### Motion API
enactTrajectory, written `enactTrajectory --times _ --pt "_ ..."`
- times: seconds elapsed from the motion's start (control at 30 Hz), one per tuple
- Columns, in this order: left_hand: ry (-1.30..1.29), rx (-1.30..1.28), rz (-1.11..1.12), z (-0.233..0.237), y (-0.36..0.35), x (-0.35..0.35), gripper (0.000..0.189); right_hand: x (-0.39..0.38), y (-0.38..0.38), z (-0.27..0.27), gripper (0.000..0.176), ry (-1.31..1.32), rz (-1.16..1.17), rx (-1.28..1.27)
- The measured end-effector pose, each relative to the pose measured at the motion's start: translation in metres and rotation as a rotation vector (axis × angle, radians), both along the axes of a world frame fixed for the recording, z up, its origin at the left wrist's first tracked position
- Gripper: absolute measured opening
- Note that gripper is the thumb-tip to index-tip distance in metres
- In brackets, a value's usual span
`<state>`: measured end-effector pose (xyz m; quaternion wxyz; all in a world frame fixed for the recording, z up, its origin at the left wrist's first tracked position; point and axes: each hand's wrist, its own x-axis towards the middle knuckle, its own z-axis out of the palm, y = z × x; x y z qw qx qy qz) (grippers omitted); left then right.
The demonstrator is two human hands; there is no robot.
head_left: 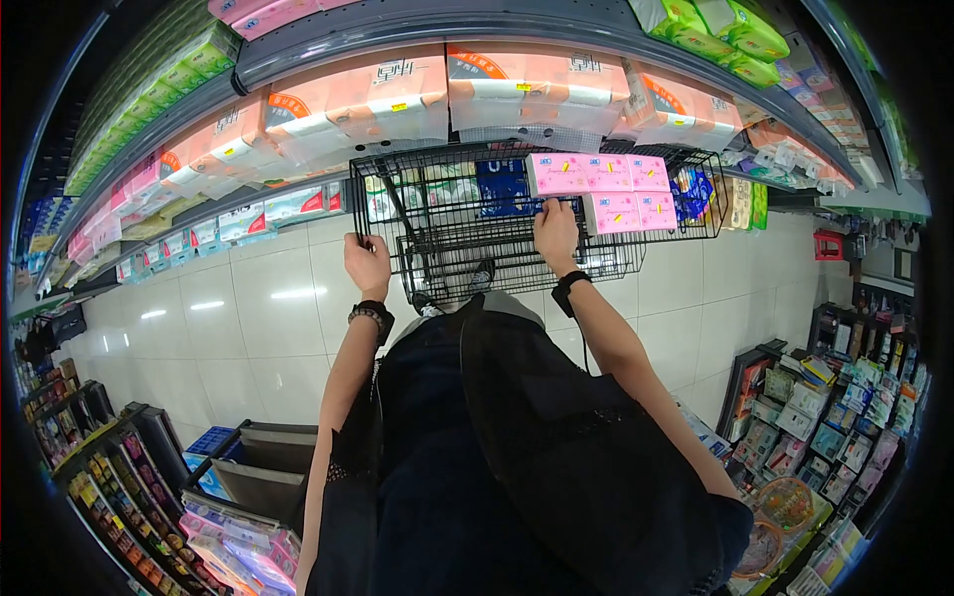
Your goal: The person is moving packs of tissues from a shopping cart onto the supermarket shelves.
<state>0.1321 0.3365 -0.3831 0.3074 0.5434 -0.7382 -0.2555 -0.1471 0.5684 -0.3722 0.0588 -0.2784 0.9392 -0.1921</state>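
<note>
A black wire shopping cart [422,238] stands in front of me, close to the shelf. My left hand [368,266] is closed at its left edge, with the fingers curled at the wire. My right hand [556,235] is over the near side of the cart, fingers bent in at the lower left edge of the pink tissue packs [581,175]. Whether those fingers grip a pack or the wire is hidden. The pink packs sit in two rows at the cart's right part. A dark blue package [502,187] shows beyond the wires, left of them.
Peach-and-white tissue bundles [383,99] line the shelf [338,62] right behind the cart. Green packs [715,30] are higher up. Tiled floor [268,298] lies around me. Display racks [785,417] stand behind at right, and a grey bin rack [263,477] at left. A red stool [828,245] is at far right.
</note>
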Motion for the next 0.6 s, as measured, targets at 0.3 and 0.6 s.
enactTrajectory --times 0.3,0.6 --pt "0.033 0.019 0.000 -0.0006 -0.0003 0.0004 0.019 0.0008 -0.0003 -0.0006 0.015 0.012 0.002 -0.012" --pt "0.001 0.050 0.004 0.0030 0.0003 0.0019 0.020 0.0015 -0.0001 -0.0027 0.016 -0.001 -0.003 -0.001"
